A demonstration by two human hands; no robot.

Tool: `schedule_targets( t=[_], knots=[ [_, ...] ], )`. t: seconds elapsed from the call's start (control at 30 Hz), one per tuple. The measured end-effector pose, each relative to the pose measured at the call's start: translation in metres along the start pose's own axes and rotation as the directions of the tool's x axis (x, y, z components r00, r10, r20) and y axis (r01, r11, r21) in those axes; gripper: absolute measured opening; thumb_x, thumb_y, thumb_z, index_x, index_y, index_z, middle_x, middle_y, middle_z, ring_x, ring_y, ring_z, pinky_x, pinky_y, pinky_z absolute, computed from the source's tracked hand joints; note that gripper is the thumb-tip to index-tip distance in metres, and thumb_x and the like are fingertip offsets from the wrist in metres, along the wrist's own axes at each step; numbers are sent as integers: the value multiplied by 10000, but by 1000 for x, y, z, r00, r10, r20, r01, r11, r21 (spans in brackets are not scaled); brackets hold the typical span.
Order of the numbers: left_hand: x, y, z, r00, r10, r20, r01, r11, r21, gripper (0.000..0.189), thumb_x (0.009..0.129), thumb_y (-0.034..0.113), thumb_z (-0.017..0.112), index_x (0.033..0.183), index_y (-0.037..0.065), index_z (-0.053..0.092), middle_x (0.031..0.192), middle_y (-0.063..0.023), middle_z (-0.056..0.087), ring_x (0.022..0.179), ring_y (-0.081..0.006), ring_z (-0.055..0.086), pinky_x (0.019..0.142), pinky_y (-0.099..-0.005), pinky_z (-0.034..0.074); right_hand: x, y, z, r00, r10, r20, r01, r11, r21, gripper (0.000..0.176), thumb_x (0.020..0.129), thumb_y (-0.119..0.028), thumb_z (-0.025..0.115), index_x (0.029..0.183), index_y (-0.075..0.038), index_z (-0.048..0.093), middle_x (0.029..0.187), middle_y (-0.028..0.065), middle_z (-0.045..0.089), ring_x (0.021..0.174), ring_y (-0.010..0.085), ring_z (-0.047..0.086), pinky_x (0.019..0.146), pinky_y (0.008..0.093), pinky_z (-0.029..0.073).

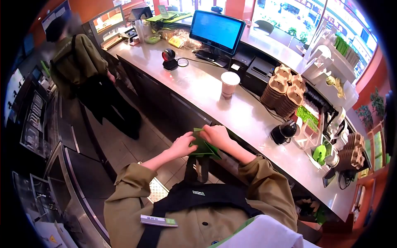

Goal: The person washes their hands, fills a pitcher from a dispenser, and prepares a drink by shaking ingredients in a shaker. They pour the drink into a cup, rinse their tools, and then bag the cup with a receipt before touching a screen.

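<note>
In front of my chest, at the counter's near edge, I hold a green bag point(202, 149) that looks thin and partly folded. My right hand point(216, 136) pinches its upper edge with curled fingers. On the other side, my left hand point(183, 145) has its fingers bent round the bag's left edge. What is inside the bag cannot be seen. A lidded paper cup point(230, 84) stands upright on the counter point(198, 95), beyond my hands and apart from them.
Stacked cardboard cup carriers point(281, 89) and a black scanner point(283, 131) stand on the right of the counter. A monitor point(217, 32) and a printer point(259, 69) are at the back. A co-worker point(82, 70) stands in the aisle at left.
</note>
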State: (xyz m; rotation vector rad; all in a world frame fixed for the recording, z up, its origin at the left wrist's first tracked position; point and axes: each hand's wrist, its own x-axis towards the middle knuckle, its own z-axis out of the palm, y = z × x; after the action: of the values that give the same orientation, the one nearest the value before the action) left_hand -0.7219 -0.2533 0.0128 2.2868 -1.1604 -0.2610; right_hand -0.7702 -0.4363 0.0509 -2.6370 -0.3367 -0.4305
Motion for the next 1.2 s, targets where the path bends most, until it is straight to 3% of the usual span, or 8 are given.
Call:
schedule_targets(
  t=[0.1,0.2,0.3,0.37,0.43,0.53,0.87,1.2],
  knots=[
    [8,-21,21,981,33,-193,-41,998,-38,369,695,82,521,1058,17,516,1127,-203,489,893,-347,550,782,-407,453,7,-15,-3,855,-447,-263,344,869,-356,255,628,-179,580,825,-28,523,892,109,486,793,251,497,676,341,425],
    [11,-35,42,984,-65,-168,68,998,13,426,675,17,465,1100,31,493,1256,-163,406,920,-371,540,786,-440,447,-16,2,29,762,-630,151,617,777,128,163,685,-76,527,839,-21,531,803,129,529,760,285,528,663,365,437],
    [16,-16,47,984,-156,-82,165,980,108,450,661,0,441,1107,40,488,1303,-154,353,854,-391,558,752,-457,462,-49,43,90,861,-166,481,77,977,198,175,734,-115,479,826,9,560,751,188,583,703,360,569,633,412,462],
    [23,7,70,988,-120,99,102,980,170,398,669,44,478,1066,33,496,1302,-143,361,797,-369,584,688,-460,483,-54,42,93,489,-28,872,-39,998,54,208,768,-138,449,869,-9,578,789,189,616,561,317,598,532,410,482],
    [29,40,99,973,31,227,-55,994,98,361,688,102,515,1042,31,501,1260,-148,398,791,-363,586,660,-448,489,-80,23,81,141,437,888,-613,743,-269,199,758,-132,468,888,-19,569,765,149,616,613,249,603,567,364,483],
    [31,69,149,898,180,401,-197,980,1,315,656,113,563,926,-40,511,1108,-168,485,789,-368,578,629,-446,490,-165,68,98,365,376,852,-523,840,-147,199,760,-130,471,893,-17,567,765,144,613,624,244,598,576,357,480],
    [-3,78,71,704,577,415,-460,815,-353,357,673,17,464,1015,77,551,1227,-53,478,836,-295,583,640,-387,491,-307,130,104,202,653,730,-816,524,-244,199,764,-124,481,908,-10,561,763,128,602,662,226,583,609,333,470],
    [26,57,67,916,111,386,-16,970,-241,452,719,93,453,1165,21,439,1284,-138,394,1114,-313,438,889,-365,406,-182,122,156,450,381,808,-639,769,-7,201,769,-117,491,922,-3,555,761,113,592,699,208,568,642,309,461]
  ],
)
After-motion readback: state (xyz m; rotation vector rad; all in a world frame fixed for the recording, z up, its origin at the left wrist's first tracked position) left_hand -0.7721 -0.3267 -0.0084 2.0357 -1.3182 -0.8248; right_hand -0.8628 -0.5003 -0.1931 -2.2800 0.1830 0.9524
